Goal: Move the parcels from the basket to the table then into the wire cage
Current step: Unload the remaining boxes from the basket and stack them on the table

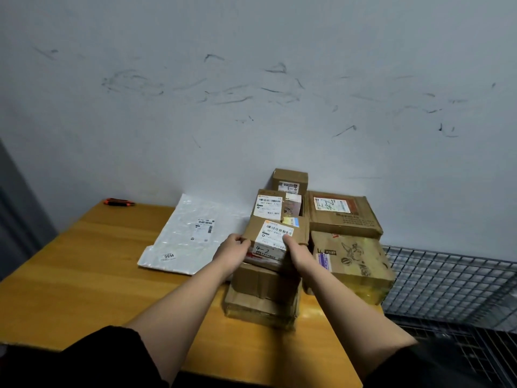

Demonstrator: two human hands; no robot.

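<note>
- While both bare forearms reach out from black sleeves over the wooden table (pixel 92 275), I see the left hand (pixel 230 252) and the right hand (pixel 298 254) gripping one small cardboard parcel (pixel 275 239) from either side — left fingers curled round its left edge, right thumb pressed onto its white label, the other right fingers hidden behind the box.
- That parcel, hand-marked "4-2", sits on top of a stack of two plain cardboard boxes (pixel 263 292) near the table's right part; whether it rests fully on them or is lifted slightly, I cannot tell.
- Just to the right stands a tape-wrapped box (pixel 355 267) with a drawing on it, at the table's right edge.
- Beyond that edge lies the wire cage (pixel 453 281).
- To the left, a flat white plastic mailer (pixel 190 233) lies on the table, well clear of my hands.
- Farther back, more labelled boxes — a large flat one (pixel 341 214), a medium one (pixel 270 205), a small one (pixel 289 179) — are stacked against the scuffed wall (pixel 251 93).
- An orange-and-black tool (pixel 119 202) lies at the far left corner.
</note>
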